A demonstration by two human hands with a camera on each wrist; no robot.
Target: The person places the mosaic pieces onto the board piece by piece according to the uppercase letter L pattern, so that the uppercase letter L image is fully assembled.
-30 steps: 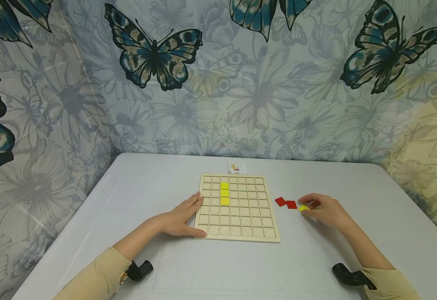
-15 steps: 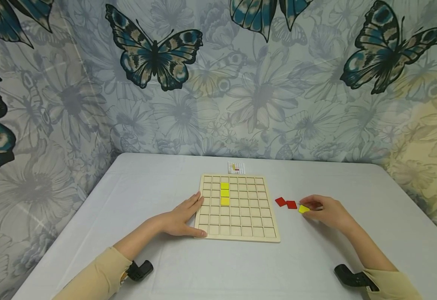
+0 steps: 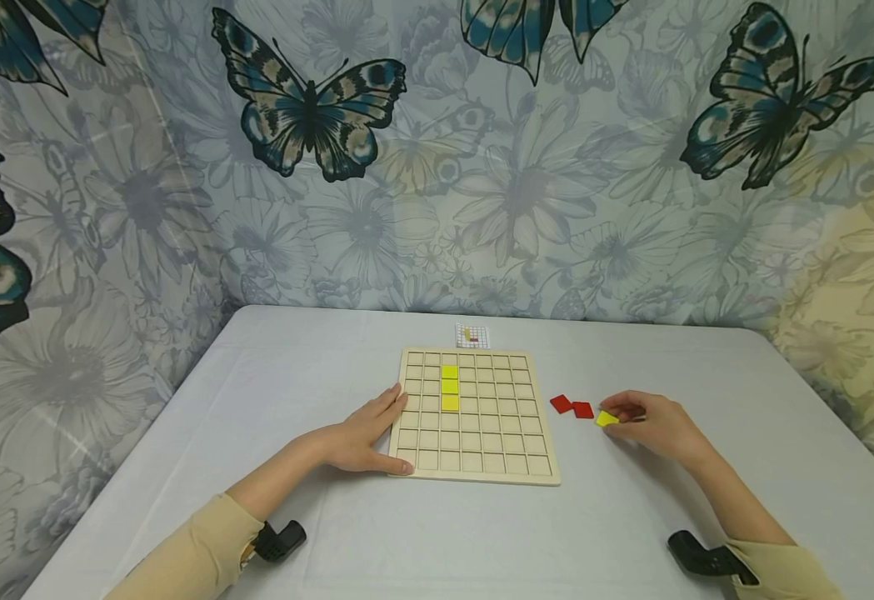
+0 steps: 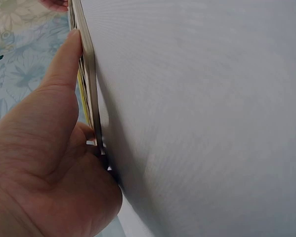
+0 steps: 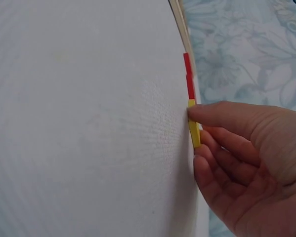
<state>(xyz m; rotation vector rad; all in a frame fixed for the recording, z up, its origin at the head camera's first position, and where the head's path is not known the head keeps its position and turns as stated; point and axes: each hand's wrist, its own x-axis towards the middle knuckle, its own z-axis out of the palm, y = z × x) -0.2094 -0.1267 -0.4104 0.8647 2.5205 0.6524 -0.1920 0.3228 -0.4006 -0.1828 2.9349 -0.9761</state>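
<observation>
In the right hand [image 3: 648, 423], thumb and fingertips pinch a yellow tile [image 3: 606, 420] just beside two red tiles [image 3: 582, 410], right of the board [image 3: 493, 426]. The left hand [image 3: 362, 435], thumb spread wide from the fingers, rests on the board's left edge. Three yellow squares [image 3: 449, 387] line up in one column, a small card [image 3: 472, 336] just beyond

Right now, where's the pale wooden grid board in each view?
Head: board below centre, slightly right.
Left wrist: upper left, edge-on, against the left hand.
Right wrist: top, right of centre, thin strip beyond two red square tiles.
Shared landmark: white tabletop, in all three.
</observation>
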